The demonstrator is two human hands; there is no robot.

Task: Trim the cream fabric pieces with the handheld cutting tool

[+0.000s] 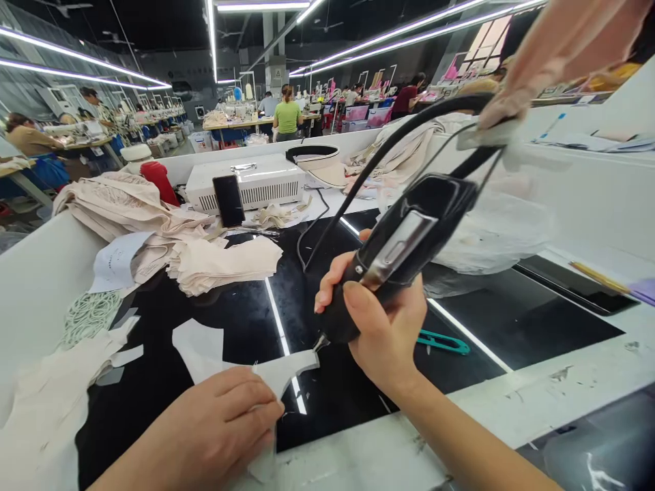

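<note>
My right hand [386, 320] is wrapped round a black corded hand-held cutter [404, 239] with a narrow metal tip. The tip points down and left, at the end of a thin arm of a white fabric piece [199, 344]. Pressed over that piece, my left hand [225, 416] has its fingers together and bent, pinning it on the glossy black work surface [338, 409]. Part of the piece is hidden under the palm and fingers. A teal thread snipper [444, 342] lies just right of my right wrist.
Cream fabric pieces are stacked [225, 262] behind and left [56, 382]. A phone [228, 201] leans on a white vented box [250, 181]. The cutter's cable [368, 164] hangs from a wrapped holder at upper right. A plastic bag [491, 232] lies beneath. People work at distant sewing tables.
</note>
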